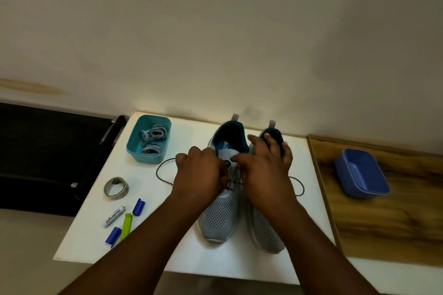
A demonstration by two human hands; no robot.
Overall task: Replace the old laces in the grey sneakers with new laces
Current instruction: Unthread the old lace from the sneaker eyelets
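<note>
You are looking down at the desk (187, 254) with two sneakers (219, 218) sitting side by side at its centre. At ten o'clock a tub (134, 148) is holding laces (153, 139). At eight o'clock a tape roll (116, 187), a battery (115, 216) and clips (138, 206) are lying together. At three o'clock, on a wooden board (395, 230), a box (362, 172) is sitting.

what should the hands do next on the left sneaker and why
Probably keep drawing the dark lace out of the eyelets. Both the left hand and right hand sit at the throat of the left sneaker, and lace loops already trail loose on both sides. Grey laces wait in the teal box.
</note>
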